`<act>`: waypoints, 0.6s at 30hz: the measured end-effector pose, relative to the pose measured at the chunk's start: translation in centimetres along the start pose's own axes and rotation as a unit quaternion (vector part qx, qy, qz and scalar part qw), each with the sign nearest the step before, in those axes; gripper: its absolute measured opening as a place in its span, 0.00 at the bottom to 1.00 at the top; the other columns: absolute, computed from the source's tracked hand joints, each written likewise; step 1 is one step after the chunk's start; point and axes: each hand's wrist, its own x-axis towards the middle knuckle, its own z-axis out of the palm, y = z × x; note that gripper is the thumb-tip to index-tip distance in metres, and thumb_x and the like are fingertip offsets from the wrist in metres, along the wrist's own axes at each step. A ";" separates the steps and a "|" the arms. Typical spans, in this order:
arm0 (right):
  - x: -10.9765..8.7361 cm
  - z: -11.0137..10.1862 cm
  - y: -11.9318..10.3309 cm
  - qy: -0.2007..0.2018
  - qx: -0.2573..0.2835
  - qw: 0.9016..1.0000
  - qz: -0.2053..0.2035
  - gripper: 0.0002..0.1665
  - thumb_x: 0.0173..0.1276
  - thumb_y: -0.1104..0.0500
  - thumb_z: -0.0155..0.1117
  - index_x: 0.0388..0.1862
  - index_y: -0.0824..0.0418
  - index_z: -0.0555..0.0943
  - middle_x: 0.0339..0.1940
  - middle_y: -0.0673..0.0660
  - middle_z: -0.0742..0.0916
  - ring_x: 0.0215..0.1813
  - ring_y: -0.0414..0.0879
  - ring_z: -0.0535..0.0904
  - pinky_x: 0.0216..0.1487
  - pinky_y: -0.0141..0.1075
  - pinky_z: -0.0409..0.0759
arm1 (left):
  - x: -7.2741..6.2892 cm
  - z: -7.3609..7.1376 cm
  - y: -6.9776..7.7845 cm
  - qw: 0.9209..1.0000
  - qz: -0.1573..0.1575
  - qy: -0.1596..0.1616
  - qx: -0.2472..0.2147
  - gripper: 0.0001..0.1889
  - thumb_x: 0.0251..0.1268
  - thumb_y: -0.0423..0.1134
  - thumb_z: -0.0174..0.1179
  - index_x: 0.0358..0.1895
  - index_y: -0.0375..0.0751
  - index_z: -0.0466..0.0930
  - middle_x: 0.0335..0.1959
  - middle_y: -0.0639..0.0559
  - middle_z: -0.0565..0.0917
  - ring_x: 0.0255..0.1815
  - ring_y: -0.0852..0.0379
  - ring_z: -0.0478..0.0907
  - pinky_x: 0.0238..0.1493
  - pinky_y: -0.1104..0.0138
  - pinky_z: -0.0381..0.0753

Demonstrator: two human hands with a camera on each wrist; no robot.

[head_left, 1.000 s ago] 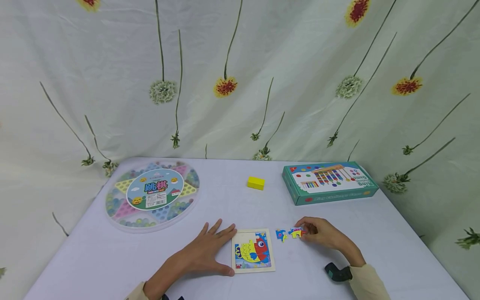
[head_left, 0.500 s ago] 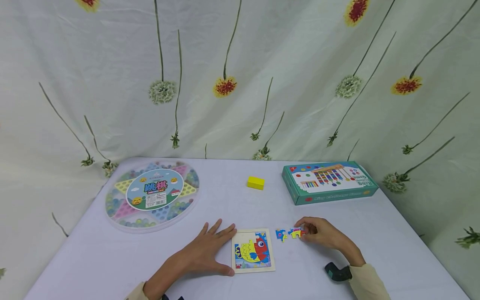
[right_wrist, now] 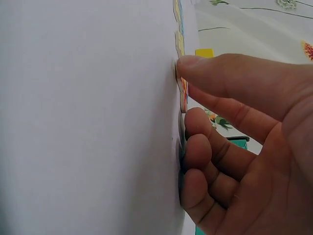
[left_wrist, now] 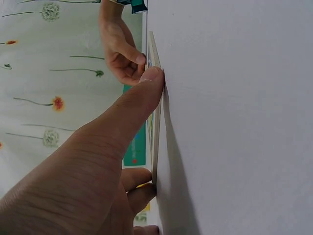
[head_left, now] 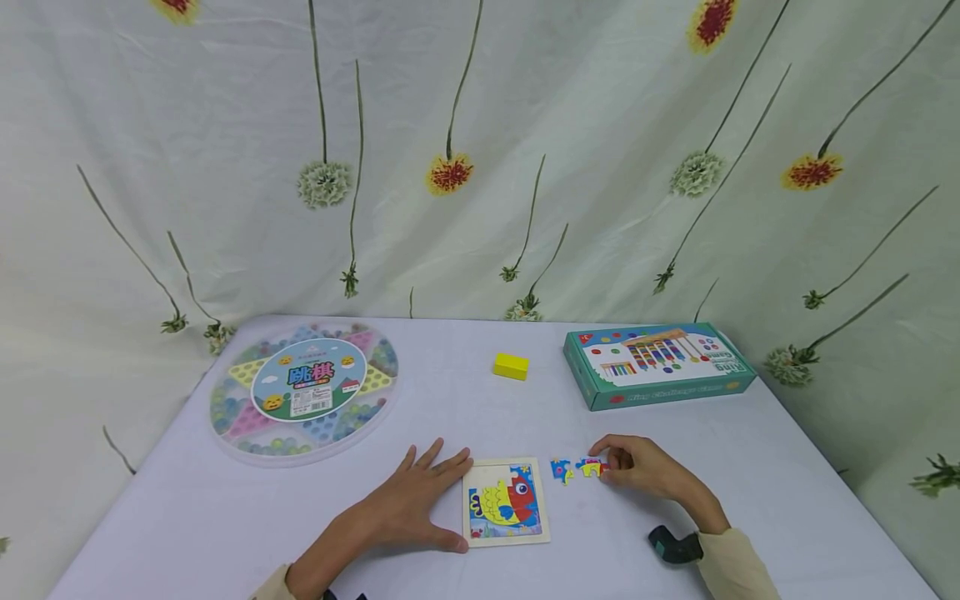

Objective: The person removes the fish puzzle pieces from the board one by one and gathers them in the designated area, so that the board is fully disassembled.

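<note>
A square wooden puzzle board (head_left: 510, 541) with a fish picture lies at the front middle of the table in the head view. My left hand (head_left: 408, 498) spreads along its left side, thumb at the lower corner, a fingertip near the upper one; the left wrist view shows the thumb (left_wrist: 146, 83) against the board's edge. Right of the board, my right hand (head_left: 648, 467) pinches a yellow, red and blue puzzle piece (head_left: 592, 468) between thumb and index finger, close over the cloth. A blue and yellow puzzle piece (head_left: 561, 471) lies between that piece and the board.
A round Chinese checkers set (head_left: 247, 446) with marbles sits at the back left. A yellow block (head_left: 511, 367) lies at the back middle, and a green game box (head_left: 660, 367) stands at the back right. Flowered cloth (head_left: 480, 242) hangs behind the table.
</note>
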 end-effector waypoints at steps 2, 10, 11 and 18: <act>0.0 0.0 0.0 0.000 -0.001 1.000 0.001 0.15 0.61 0.62 0.68 0.47 0.62 0.81 0.26 0.49 0.76 0.28 0.37 0.69 0.28 0.27 0.68 | 0.0 0.0 0.0 1.000 -0.001 0.000 0.001 0.55 0.40 0.72 0.65 0.74 0.52 0.58 0.76 0.58 0.57 0.78 0.42 0.40 0.72 0.39 0.35; 0.1 -0.1 0.1 0.000 -0.001 1.000 -0.007 0.14 0.61 0.62 0.68 0.47 0.62 0.81 0.26 0.49 0.76 0.28 0.37 0.69 0.28 0.27 0.68 | 0.1 0.0 -0.1 1.000 -0.006 -0.004 -0.007 0.55 0.40 0.72 0.66 0.74 0.53 0.58 0.76 0.59 0.56 0.78 0.42 0.39 0.73 0.40 0.34; 0.1 -0.1 0.1 0.001 0.001 1.000 -0.009 0.14 0.61 0.63 0.68 0.46 0.62 0.81 0.26 0.49 0.76 0.28 0.37 0.69 0.28 0.27 0.68 | 0.1 0.0 -0.1 1.000 -0.005 -0.004 -0.007 0.55 0.40 0.72 0.66 0.74 0.53 0.57 0.76 0.59 0.56 0.78 0.43 0.39 0.73 0.40 0.34; 0.5 0.2 -0.3 0.043 -0.019 0.999 -0.028 0.13 0.61 0.64 0.68 0.45 0.59 0.81 0.32 0.50 0.77 0.35 0.40 0.71 0.36 0.29 0.72 | 0.1 0.0 -0.1 1.000 -0.006 -0.004 -0.007 0.55 0.40 0.72 0.65 0.75 0.54 0.57 0.76 0.59 0.56 0.78 0.43 0.39 0.73 0.41 0.33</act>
